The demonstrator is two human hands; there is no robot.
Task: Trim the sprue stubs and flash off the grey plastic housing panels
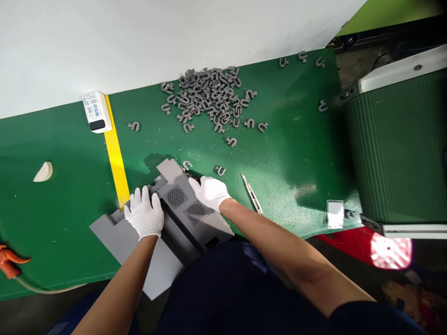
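A grey sheet-metal housing [176,197] with two vent grilles lies on the green bench top [279,153]. My left hand [145,213], in a white glove, grips its left edge. My right hand [209,193], also gloved, is curled over its upper edge, near a small red mark that I cannot identify. A flat grey panel [136,253] extends beneath my left forearm. Several U-shaped dark metal clips form a pile [209,100] beyond my hands, and a single clip [220,170] lies close to my right hand. A utility knife [251,194] lies to the right of my right hand.
A green ribbed conveyor belt [398,149] with a metal rail runs along the right side. A yellow tape strip [116,156] crosses the bench, with a white box [97,111] at its far end. An orange nozzle [10,260] sits at the left edge.
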